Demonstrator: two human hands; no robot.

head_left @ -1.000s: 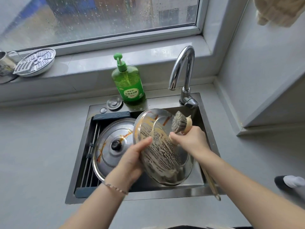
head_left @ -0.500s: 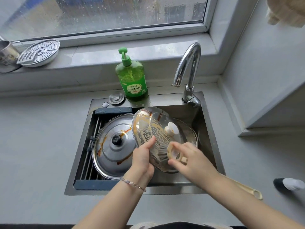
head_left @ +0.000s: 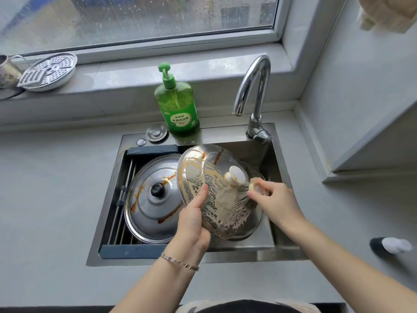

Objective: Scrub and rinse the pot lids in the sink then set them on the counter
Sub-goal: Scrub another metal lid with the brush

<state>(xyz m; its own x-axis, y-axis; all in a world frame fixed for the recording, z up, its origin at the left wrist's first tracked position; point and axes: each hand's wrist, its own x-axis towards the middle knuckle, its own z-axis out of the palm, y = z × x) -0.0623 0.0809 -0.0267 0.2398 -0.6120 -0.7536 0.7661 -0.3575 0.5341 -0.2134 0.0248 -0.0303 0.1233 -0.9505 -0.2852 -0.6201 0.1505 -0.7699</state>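
Sink (head_left: 248, 256) is set into the grey counter (head_left: 56, 199). The counter runs wide to the left of the sink; on the right there's only a narrow strip before the wall corner. The left half of the basin is taken up by a roll-up rack (head_left: 125, 199) with a steel lid (head_left: 153, 213) lying flat on it, black knob (head_left: 158, 189) up. The right half holds the glass lid (head_left: 228, 213), tilted steeply, with its left rim overlapping the steel lid's right edge. Faucet (head_left: 257, 86) spout hangs over the back of the sink, near the glass lid's upper rim, so room is tight there. Can't tell if the glass lid's lower edge touches the basin floor. Left hand (head_left: 194, 224) has its grip closed on the glass lid's lower-left rim, thumb pressed on the near face. Right hand (head_left: 277, 199) has its grip closed on the brush (head_left: 243, 194), bristles against the lid just below the white knob (head_left: 235, 176). Glass lid looks foamy over its lower half, with brown sauce streaks near the top. Steel lid has brown-orange sauce trails across the dome. Green soap bottle (head_left: 178, 109) stands on the sink's back ledge beside a round steel cap (head_left: 156, 132). Its label reads 柠檬洗洁精; the smaller print is too small to read.
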